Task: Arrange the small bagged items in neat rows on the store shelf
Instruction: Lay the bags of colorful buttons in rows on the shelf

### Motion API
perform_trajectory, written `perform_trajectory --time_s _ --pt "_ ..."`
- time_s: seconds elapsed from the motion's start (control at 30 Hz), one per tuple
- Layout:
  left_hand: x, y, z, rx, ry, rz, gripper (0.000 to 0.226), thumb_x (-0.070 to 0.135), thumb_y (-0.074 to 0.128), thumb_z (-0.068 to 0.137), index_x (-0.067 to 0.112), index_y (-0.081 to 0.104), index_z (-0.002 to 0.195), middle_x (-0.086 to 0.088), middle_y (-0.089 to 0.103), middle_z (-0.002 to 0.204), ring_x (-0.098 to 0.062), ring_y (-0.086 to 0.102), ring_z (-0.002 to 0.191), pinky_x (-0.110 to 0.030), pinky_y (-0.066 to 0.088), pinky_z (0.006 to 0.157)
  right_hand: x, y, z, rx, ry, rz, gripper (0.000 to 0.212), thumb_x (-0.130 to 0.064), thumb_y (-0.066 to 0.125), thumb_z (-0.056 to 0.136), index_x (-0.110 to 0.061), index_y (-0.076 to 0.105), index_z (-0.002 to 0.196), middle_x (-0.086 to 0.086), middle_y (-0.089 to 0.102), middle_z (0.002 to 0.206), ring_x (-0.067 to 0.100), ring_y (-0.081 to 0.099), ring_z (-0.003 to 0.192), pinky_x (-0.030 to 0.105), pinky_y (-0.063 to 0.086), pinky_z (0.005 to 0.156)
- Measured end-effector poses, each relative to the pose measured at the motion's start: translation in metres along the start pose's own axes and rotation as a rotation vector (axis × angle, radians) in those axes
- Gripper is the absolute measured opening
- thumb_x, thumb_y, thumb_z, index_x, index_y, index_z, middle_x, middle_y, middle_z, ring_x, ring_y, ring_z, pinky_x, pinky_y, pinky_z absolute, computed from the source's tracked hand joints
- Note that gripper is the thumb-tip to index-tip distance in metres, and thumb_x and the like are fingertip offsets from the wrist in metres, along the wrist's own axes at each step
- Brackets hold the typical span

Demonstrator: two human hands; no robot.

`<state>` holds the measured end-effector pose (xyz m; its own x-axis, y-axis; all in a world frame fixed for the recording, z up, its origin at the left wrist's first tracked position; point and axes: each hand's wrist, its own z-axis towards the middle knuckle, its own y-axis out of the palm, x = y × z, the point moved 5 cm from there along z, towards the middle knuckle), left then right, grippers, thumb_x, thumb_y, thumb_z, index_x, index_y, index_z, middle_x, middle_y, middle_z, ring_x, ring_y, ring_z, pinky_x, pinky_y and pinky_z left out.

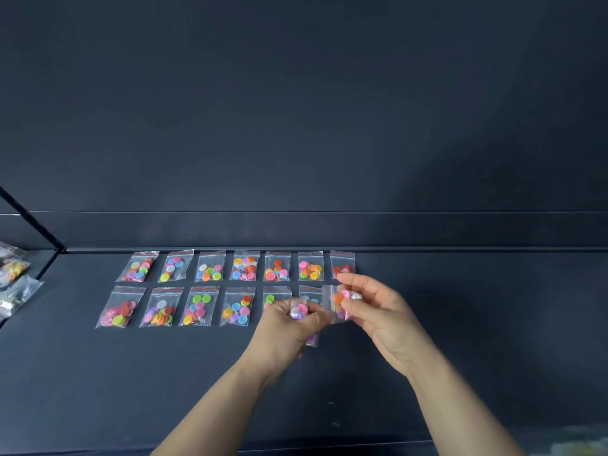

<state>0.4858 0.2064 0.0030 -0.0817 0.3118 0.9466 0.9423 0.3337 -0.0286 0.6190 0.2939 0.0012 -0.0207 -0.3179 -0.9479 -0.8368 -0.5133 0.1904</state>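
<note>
Over the shelf [477, 324] with its rows of button bags [210, 269], the left hand [283, 330] pinches a bag stack [300, 310] in its fingers; the right hand [381, 311] pinches a single bag [337, 307].

The shelf [460, 307] is dark slate-blue; the clear bags [200, 306] carry red seal strips. Their buttons [196, 307] are pink, green, orange, yellow, blue, red and white.
</note>
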Motion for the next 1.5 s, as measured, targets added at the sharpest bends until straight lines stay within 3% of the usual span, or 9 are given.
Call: perform_trajectory --time_s 0.13,0.27,0.47,0.57,0.67,0.73,0.87,1.0,1.5 --pt "0.003 -0.001 0.002 -0.013 0.027 0.046 0.016 0.011 0.063 0.089 0.010 0.069 0.074 0.001 0.049 0.047 -0.014 0.037 0.046 -0.021 0.031 0.043 0.004 -0.018 -0.006 -0.026 0.041 -0.084 0.040 0.013 0.065 0.078 -0.008 0.064 0.113 0.014 0.071 0.106 0.040 0.064 0.105 0.038 0.050 0.088" --pt "0.008 0.001 0.003 -0.012 0.053 0.077 0.022 0.010 0.059 0.091 0.019 0.062 0.071 0.002 0.052 0.055 -0.014 0.041 0.050 -0.021 0.033 0.043 0.002 -0.018 -0.014 -0.157 0.069 -0.042 0.038 0.000 0.072 0.079 -0.006 0.063 0.116 0.017 0.070 0.108 0.031 0.065 0.104 0.038 0.050 0.093" --pt "0.011 0.008 0.000 -0.028 0.092 0.022 0.019 0.023 0.065 0.090 0.007 0.065 0.080 0.000 0.053 0.054 -0.012 0.040 0.047 -0.024 0.031 0.046 0.001 -0.019 -0.017 -0.119 0.072 -0.103 0.007 -0.008 0.066 0.086 -0.003 0.067 0.092 0.013 0.071 0.084 0.023 0.066 0.079 0.035 0.054 0.075" --pt "0.004 0.020 -0.007 -0.101 0.037 0.016 0.032 0.035 0.075 0.078 0.005 0.064 0.075 -0.001 0.050 0.048 -0.013 0.038 0.043 -0.023 0.029 0.043 0.000 -0.019 -0.018 -0.036 0.054 -0.058 0.010 -0.009 0.071 0.082 -0.003 0.064 0.085 0.015 0.070 0.080 0.025 0.067 0.073 0.032 0.056 0.069" --pt "-0.001 0.021 -0.008 -0.059 0.001 0.033 0.021 0.025 0.073 0.083 0.021 0.066 0.063 0.000 0.053 0.049 -0.017 0.037 0.047 -0.023 0.028 0.043 0.003 -0.022 -0.019 0.029 0.056 -0.086 0.012 -0.010 0.073 0.080 -0.004 0.063 0.081 0.013 0.069 0.075 0.021 0.067 0.070 0.029 0.055 0.066" --pt "0.001 0.017 -0.007 -0.036 0.003 0.029 0.018 0.020 0.067 0.088 0.016 0.069 0.070 0.003 0.057 0.050 -0.017 0.037 0.050 -0.023 0.029 0.045 0.002 -0.027 -0.020 0.054 0.063 -0.062 0.011 -0.008 0.072 0.082 -0.004 0.061 0.081 0.012 0.068 0.075 0.019 0.067 0.069 0.029 0.055 0.065" --pt "0.007 0.017 -0.008 -0.060 0.026 0.041 0.016 0.016 0.066 0.088 0.002 0.067 0.081 0.006 0.060 0.051 -0.007 0.042 0.042 -0.015 0.033 0.041 0.000 -0.026 -0.023 -0.015 0.081 -0.054 0.015 -0.014 0.067 0.086 -0.002 0.065 0.095 0.009 0.070 0.082 0.019 0.066 0.073 0.030 0.055 0.067" --pt "0.014 0.022 -0.009 -0.084 0.042 0.050 0.015 0.014 0.068 0.087 0.008 0.067 0.074 0.005 0.063 0.054 -0.001 0.046 0.040 -0.011 0.035 0.041 -0.002 -0.025 -0.023 -0.011 0.049 -0.125 0.006 0.000 0.068 0.083 -0.006 0.067 0.084 0.007 0.065 0.071 0.015 0.060 0.065 0.027 0.053 0.064" --pt "0.016 0.011 0.001 -0.051 0.038 0.062 0.023 0.010 0.068 0.087 0.014 0.063 0.065 0.009 0.059 0.048 -0.002 0.047 0.042 -0.011 0.036 0.044 -0.008 -0.047 -0.021 0.002 0.095 -0.100 0.013 -0.015 0.060 0.092 -0.004 0.061 0.084 0.012 0.065 0.079 0.016 0.054 0.062 0.029 0.046 0.057"
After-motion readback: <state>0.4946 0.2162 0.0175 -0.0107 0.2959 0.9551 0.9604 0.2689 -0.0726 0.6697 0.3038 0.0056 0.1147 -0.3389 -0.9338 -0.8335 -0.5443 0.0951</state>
